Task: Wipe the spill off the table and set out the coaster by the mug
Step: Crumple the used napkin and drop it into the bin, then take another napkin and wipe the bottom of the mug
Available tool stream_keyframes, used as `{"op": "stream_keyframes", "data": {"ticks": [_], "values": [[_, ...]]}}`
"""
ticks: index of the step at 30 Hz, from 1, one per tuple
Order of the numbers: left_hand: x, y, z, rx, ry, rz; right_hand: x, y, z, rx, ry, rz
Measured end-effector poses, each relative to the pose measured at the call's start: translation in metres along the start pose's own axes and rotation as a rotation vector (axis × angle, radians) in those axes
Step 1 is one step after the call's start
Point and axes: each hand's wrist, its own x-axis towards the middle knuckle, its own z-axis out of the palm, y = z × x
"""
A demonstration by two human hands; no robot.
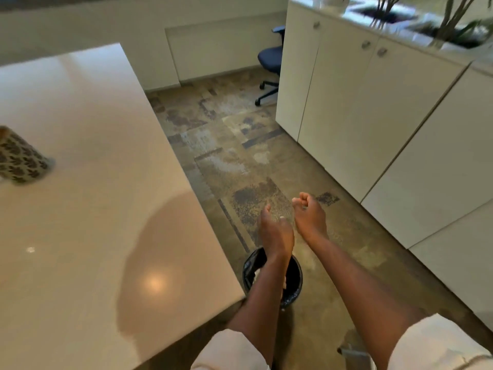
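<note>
A mug (22,160) with a dark leaf pattern stands on the glossy white table (88,129) at the far left edge of the view. Both my hands are off the table, out over the floor to its right. My left hand (276,232) hangs above a small black-lined bin (295,279), fingers loose and apart, with nothing in it that I can make out. My right hand (309,216) is just to the right of it, fingers curled in and empty. White crumpled material shows inside the bin. No coaster is in view. The tabletop shows only my shadow and a lamp's glare.
White cabinets (373,116) with round knobs run along the right, with planters on top. A blue office chair (270,60) stands at the back. Patterned floor (226,156) lies between the table and the cabinets. A grey object (354,353) sits on the floor near my right leg.
</note>
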Motion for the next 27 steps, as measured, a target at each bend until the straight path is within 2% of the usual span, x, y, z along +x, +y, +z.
{"op": "stream_keyframes", "data": {"ticks": [6, 12, 21, 27], "values": [[-0.015, 0.068, -0.037, -0.131, 0.071, 0.115, -0.008, -0.082, -0.01, 0.028, 0.024, -0.157], [-0.001, 0.111, -0.107, -0.086, 0.182, 0.3, -0.028, -0.154, 0.005, 0.052, 0.027, -0.298], [0.022, 0.105, -0.25, -0.034, 0.403, 0.417, -0.086, -0.237, 0.087, 0.106, -0.067, -0.504], [0.032, 0.077, -0.36, 0.022, 0.54, 0.386, -0.141, -0.278, 0.166, 0.116, -0.133, -0.599]]}}
